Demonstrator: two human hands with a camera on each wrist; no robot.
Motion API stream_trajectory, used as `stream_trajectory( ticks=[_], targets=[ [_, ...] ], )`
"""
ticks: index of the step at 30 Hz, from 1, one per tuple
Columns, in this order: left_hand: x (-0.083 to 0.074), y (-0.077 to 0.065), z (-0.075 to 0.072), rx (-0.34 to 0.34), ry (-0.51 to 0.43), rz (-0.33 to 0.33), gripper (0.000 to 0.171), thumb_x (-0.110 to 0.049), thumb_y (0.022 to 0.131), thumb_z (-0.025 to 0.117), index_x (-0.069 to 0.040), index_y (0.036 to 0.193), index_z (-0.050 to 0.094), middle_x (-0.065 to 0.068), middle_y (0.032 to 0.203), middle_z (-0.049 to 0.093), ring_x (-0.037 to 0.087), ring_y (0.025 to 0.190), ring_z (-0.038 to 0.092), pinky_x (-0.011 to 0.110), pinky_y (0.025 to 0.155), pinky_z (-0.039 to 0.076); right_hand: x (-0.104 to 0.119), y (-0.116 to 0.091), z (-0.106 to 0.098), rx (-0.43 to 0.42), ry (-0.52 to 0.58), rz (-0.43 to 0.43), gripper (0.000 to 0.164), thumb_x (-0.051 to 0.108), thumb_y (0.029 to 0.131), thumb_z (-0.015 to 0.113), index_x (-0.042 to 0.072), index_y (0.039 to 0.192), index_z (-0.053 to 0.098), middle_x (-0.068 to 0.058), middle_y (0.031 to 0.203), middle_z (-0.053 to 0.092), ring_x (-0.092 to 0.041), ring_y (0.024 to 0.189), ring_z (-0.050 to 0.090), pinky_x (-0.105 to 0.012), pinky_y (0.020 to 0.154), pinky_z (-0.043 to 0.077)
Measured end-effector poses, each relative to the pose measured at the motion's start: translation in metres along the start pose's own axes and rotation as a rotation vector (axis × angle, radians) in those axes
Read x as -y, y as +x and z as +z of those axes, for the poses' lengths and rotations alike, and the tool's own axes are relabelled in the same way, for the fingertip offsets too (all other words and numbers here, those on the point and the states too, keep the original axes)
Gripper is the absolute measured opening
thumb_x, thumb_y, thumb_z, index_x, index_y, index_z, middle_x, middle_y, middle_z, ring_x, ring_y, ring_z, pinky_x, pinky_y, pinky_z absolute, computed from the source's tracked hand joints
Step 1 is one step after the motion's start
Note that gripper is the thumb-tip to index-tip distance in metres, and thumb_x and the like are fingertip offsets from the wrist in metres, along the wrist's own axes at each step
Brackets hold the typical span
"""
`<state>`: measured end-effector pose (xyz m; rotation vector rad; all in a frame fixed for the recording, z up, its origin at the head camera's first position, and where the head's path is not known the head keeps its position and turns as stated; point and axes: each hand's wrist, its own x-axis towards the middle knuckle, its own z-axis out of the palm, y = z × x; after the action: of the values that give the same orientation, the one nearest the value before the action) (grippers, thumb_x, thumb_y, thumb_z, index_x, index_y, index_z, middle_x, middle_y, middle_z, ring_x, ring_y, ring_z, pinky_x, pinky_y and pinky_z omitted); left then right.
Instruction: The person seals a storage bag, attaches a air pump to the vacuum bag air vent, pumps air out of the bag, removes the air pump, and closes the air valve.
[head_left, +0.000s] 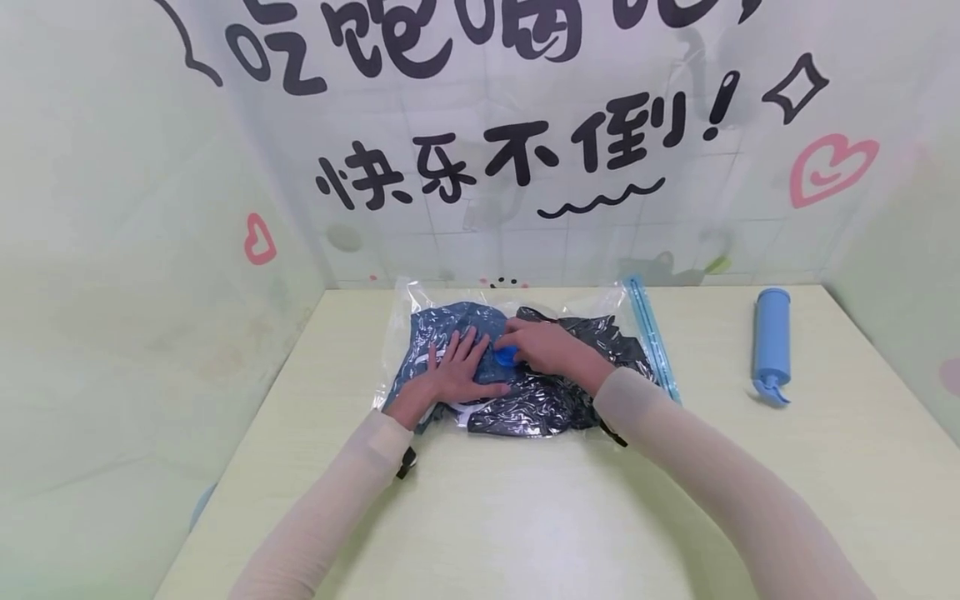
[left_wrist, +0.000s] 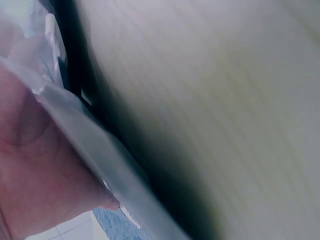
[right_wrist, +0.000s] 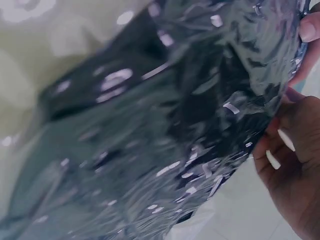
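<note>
A clear plastic vacuum storage bag (head_left: 397,315) lies flat on the table, with a dark blue garment (head_left: 468,315) on its left and black clothing (head_left: 521,417) on its right. My left hand (head_left: 455,379) rests on the bag with its fingers spread. At the bag's middle, my right hand (head_left: 551,346) pinches a round blue valve cap (head_left: 505,357) with curled fingers. The left wrist view shows my left palm (left_wrist: 40,160) against the plastic edge. Wrinkled plastic over black cloth (right_wrist: 165,125) fills much of the right wrist view, beside my right hand (right_wrist: 297,160).
A blue hand pump (head_left: 773,333) lies on the table (head_left: 525,517) to the right. The bag's blue zip strip (head_left: 651,337) runs along its right end. Behind the table stands a white wall covering (head_left: 480,242) with black lettering.
</note>
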<state>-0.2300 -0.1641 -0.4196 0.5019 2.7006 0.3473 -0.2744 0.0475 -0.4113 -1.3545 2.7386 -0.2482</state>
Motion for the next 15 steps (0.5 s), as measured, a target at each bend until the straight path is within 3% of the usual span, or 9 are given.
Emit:
stream_trajectory(
  ticks=[7, 15],
  targets=[
    [-0.0015, 0.002, 0.0017, -0.005, 0.036, -0.002, 0.106, -0.073, 0.091, 0.053, -0.015, 0.165, 0.005, 0.011, 0.168, -0.01, 0.035, 0.151, -0.015, 0.067, 0.112, -0.009, -0.0026, 0.0014, 0.0014, -0.007, -0.065, 0.009, 0.035, 0.02, 0.099, 0.07, 0.017, 0.134, 0.069, -0.006, 0.121, 0.057, -0.019, 0.094, 0.064, -0.036, 0.079, 0.056],
    [-0.0001, 0.003, 0.0018, -0.006, 0.038, -0.002, 0.106, -0.074, 0.091, 0.052, -0.014, 0.165, 0.004, 0.012, 0.168, -0.011, 0.035, 0.15, -0.015, 0.066, 0.112, -0.01, -0.0017, 0.0032, 0.0054, -0.039, -0.148, 0.053, 0.038, 0.029, 0.097, 0.072, 0.019, 0.134, 0.07, -0.006, 0.112, 0.058, -0.017, 0.073, 0.061, -0.031, 0.057, 0.052]
  ],
)
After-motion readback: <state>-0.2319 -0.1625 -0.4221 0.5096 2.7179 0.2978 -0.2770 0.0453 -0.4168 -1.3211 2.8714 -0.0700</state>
